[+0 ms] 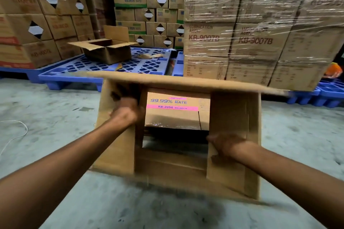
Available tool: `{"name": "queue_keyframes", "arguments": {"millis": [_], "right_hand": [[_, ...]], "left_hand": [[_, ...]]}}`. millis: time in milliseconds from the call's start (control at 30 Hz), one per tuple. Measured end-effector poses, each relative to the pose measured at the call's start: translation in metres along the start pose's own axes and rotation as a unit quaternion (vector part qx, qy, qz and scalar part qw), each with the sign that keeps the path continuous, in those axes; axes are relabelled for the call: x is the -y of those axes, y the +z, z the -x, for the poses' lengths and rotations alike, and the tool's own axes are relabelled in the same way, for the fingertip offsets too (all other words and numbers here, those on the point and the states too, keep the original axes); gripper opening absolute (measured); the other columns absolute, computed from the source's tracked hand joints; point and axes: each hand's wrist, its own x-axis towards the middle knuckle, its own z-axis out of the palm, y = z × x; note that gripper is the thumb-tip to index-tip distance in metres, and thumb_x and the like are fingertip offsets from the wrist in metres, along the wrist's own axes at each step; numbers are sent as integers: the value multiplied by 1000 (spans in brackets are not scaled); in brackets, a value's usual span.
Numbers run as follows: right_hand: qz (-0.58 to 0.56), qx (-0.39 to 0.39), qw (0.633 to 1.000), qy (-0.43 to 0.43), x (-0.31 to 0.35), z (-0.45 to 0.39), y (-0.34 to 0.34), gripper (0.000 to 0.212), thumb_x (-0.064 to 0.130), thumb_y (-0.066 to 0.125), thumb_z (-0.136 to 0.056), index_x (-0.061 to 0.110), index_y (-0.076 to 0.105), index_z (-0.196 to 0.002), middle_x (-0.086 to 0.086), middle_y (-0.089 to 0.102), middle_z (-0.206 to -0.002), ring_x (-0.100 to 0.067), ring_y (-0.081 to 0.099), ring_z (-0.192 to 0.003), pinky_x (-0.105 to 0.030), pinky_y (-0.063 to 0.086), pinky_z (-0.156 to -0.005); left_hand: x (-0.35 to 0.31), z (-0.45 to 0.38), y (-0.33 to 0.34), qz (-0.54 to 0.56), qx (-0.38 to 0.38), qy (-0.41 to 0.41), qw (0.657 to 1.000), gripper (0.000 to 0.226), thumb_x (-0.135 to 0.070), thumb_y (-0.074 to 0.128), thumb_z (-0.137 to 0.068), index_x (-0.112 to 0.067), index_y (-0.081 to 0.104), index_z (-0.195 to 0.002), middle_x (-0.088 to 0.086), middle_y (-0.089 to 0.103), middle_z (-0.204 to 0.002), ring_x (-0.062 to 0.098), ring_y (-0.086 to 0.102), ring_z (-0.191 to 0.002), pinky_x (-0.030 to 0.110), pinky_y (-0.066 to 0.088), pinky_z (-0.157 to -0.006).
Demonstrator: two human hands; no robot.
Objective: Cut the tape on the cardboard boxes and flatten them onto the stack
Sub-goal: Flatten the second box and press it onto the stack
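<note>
— Where's the box right now?

— The cardboard box point(178, 135) is straight ahead of me, held up off the concrete floor point(46, 109), open through both ends so I can see a printed panel point(175, 106) with a pink label through it. Its long axis runs left to right across my view, top flap point(186, 82) stretched out wide above.

— And the hands?

— My left hand point(128, 111) is on the left side flap point(115, 135), fingers curled round its inner edge, grasping it. My right hand point(229, 145) sits lower, on the right side flap point(230, 135), thumb hooked over the inner edge, gripping that one. Both are blurred, so I can't give finer detail.

— Which hand leads the fold?

— I judge the right is nearer me and lower, the left further in and higher. The box lies between them, so collapsing it should mean shearing the sides along that long axis.

— Any more left?

— One open box point(108, 52) sits on the blue pallet point(149, 65) beyond. I can't make out the flattened stack.
</note>
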Motion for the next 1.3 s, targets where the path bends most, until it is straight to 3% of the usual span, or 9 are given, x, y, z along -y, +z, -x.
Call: {"name": "queue_keyframes", "arguments": {"millis": [67,200,433,567,700,833,933,1167,1300], "right_hand": [[68,-4,997,46,-16,-10,2,78,49,49,-92,26,6,-153,-13,42,-145,-29,45,-130,-39,38,-105],[132,-72,984,97,-29,-15,-7,79,54,40,-94,28,-8,-152,-12,51,-137,-26,55,-119,-38,46,-96],[212,-121,969,36,13,-34,1,51,45,41,-98,22,34,-143,-9,60,-117,-26,63,-101,-33,51,-79],[149,-193,967,73,28,-19,-18,64,59,29,-94,12,31,-138,-13,66,-102,-29,67,-87,-36,56,-70],[-8,-242,965,102,5,18,-41,65,22,53,-91,20,16,-145,-10,46,-98,-19,49,-74,-30,48,-59],[-318,-336,874,152,-27,45,-51,112,6,65,-81,27,-23,-147,-12,48,-96,-25,52,-69,-34,43,-55],[-434,-335,814,193,-49,58,-62,62,3,58,-85,10,33,-141,-16,60,-99,-33,59,-89,-43,53,-77],[-373,-352,840,176,-83,128,-135,22,-7,53,-89,-12,59,-110,-9,48,-65,-23,49,-62,-30,38,-54],[-301,-424,838,166,-89,158,-168,34,-7,56,-85,0,62,-118,-22,66,-92,-34,62,-83,-42,53,-72]], "left_hand": [[6,-7,-20,112,-83,43,989,62,0,48,-84,-12,32,-143,21,42,-140,38,45,-124,47,45,-99],[2,-4,-48,173,-104,62,977,66,4,39,-84,-26,33,-143,21,52,-129,41,50,-117,48,48,-95],[-13,1,-26,232,-202,-4,952,70,7,37,-89,-28,26,-149,13,44,-143,26,58,-101,43,55,-83],[-8,-7,-26,215,-220,-7,951,70,8,39,-88,-27,30,-148,12,47,-141,30,54,-114,41,52,-88],[-13,-19,-33,206,-201,-51,956,45,-1,43,-89,-13,50,-132,15,56,-128,33,53,-113,34,41,-78],[-13,-20,-39,124,-140,-90,978,28,-8,42,-95,0,54,-119,22,57,-118,35,55,-104,36,41,-72],[-12,-22,-58,170,-159,-96,968,26,-9,42,-93,0,56,-114,22,58,-113,38,58,-101,44,51,-82],[-11,-98,-134,544,-93,-116,826,49,-3,46,-77,-10,50,-125,15,64,-114,34,66,-94,55,55,-75],[-39,-70,-162,648,-150,-124,736,52,5,35,-82,-10,44,-131,15,58,-124,32,62,-102,53,53,-82]]}}
